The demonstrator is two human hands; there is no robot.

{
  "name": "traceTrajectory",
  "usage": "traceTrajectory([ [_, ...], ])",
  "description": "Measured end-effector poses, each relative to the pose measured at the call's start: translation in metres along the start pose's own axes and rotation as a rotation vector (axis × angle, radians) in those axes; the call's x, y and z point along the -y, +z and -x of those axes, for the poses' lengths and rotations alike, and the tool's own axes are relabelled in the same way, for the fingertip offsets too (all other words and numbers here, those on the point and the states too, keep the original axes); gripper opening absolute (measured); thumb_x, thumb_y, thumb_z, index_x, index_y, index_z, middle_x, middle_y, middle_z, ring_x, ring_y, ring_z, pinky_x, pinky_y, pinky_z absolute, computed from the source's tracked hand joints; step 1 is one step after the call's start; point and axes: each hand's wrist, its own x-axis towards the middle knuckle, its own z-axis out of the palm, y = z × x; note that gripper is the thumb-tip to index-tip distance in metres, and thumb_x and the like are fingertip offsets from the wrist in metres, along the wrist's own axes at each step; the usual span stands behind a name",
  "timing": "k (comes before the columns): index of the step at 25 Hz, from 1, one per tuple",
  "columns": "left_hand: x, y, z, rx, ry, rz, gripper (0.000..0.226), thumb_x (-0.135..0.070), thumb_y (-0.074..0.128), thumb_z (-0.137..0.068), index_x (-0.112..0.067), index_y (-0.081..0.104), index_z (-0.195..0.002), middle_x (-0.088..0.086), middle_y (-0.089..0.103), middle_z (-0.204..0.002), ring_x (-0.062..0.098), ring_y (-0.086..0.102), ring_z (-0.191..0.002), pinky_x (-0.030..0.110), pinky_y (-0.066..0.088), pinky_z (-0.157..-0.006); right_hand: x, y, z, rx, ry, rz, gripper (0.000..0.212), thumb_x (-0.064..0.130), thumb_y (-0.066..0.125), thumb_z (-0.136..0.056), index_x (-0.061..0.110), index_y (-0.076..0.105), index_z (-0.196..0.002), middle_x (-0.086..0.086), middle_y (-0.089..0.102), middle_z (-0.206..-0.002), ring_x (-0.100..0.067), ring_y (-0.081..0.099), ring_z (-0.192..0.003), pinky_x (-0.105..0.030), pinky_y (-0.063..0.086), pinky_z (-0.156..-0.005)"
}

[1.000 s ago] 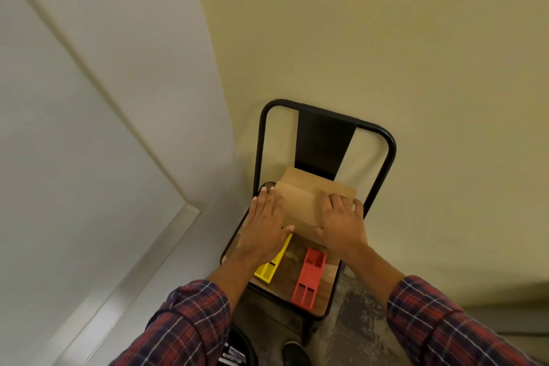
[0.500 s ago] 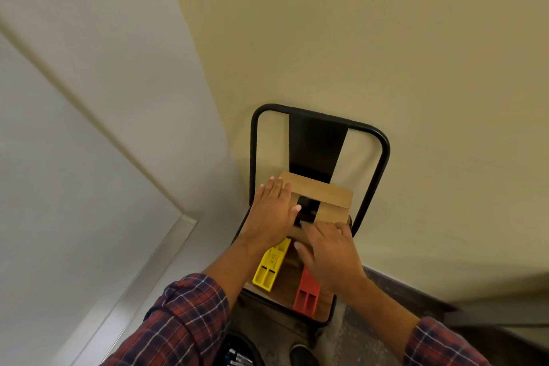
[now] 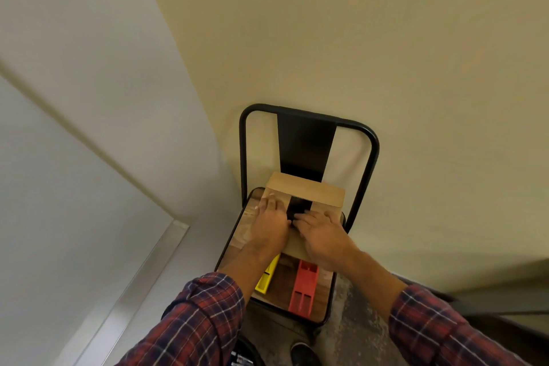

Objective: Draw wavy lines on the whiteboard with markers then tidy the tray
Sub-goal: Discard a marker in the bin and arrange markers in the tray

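Observation:
A brown cardboard box (image 3: 309, 192) sits on the wooden seat of a black metal chair (image 3: 237, 235). A dark gap (image 3: 297, 205) shows between its top flaps. My left hand (image 3: 270, 223) lies flat on the left flap with its fingers straight. The fingertips of my right hand (image 3: 322, 233), which rests on the right flap, reach the edge of the gap. In front of the box a yellow tray (image 3: 266, 279) and a red tray (image 3: 303, 288) lie on the seat. The whiteboard (image 3: 44, 187) fills the left side. No marker is in either hand.
The chair back (image 3: 306, 146) stands against a cream wall. The whiteboard's metal frame (image 3: 142, 270) runs down at the lower left. A dark round container (image 3: 243, 356) and a shoe (image 3: 303, 353) are on the floor below the seat.
Both hands lay flat on the closed box top. A dark gap has since opened between the flaps, and my right hand has moved so its fingertips reach the gap.

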Motion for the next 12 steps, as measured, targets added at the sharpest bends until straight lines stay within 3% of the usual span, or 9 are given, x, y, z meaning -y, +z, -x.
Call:
traceTrajectory([
  [3, -0.001, -0.001, -0.003, 0.012, -0.015, 0.0, 0.069, -0.022, 0.058, -0.107, 0.002, 0.024, -0.162, 0.025, 0.028, -0.168, 0.04, 0.025, -0.158, 0.051, 0.028, -0.129, -0.004, -0.014, -0.009, 0.126, -0.085, 0.146, 0.047, 0.033, 0.047, -0.102, 0.019, 0.051, -0.147, -0.001, 0.051, -0.153, -0.028, 0.031, -0.15, -0.047, 0.013, -0.124],
  [5, 0.0, -0.002, -0.003, 0.006, -0.009, 0.002, 0.07, -0.013, 0.06, -0.104, 0.003, 0.024, -0.162, 0.025, 0.03, -0.167, 0.04, 0.029, -0.156, 0.049, 0.031, -0.128, -0.002, -0.021, -0.011, 0.089, -0.104, 0.231, 0.039, 0.037, 0.042, -0.104, 0.02, 0.063, -0.133, -0.001, 0.065, -0.134, -0.028, 0.046, -0.137, -0.052, 0.016, -0.119],
  [7, 0.001, -0.003, -0.004, 0.003, -0.005, 0.026, 0.069, -0.017, 0.061, -0.104, 0.003, 0.027, -0.16, 0.023, 0.033, -0.164, 0.038, 0.033, -0.153, 0.047, 0.034, -0.126, -0.002, -0.025, -0.009, 0.012, -0.114, 0.291, 0.038, 0.042, 0.039, -0.104, 0.023, 0.068, -0.118, 0.001, 0.07, -0.118, -0.025, 0.056, -0.121, -0.058, 0.024, -0.113],
  [10, 0.001, -0.005, -0.004, 0.009, -0.024, 0.069, 0.07, -0.031, 0.062, -0.105, 0.001, 0.031, -0.159, 0.022, 0.033, -0.163, 0.037, 0.033, -0.152, 0.047, 0.034, -0.126, -0.006, -0.028, 0.003, -0.078, -0.11, 0.292, 0.03, 0.042, 0.048, -0.101, 0.025, 0.07, -0.11, 0.001, 0.07, -0.113, -0.024, 0.059, -0.116, -0.06, 0.03, -0.112],
  [12, 0.0, -0.007, -0.004, 0.007, -0.039, 0.071, 0.069, -0.027, 0.063, -0.105, 0.001, 0.03, -0.159, 0.021, 0.033, -0.163, 0.037, 0.032, -0.153, 0.047, 0.034, -0.126, -0.009, -0.03, 0.018, -0.139, -0.069, 0.276, 0.023, 0.041, 0.056, -0.098, 0.025, 0.071, -0.105, 0.0, 0.07, -0.109, -0.025, 0.061, -0.114, -0.06, 0.035, -0.109],
])
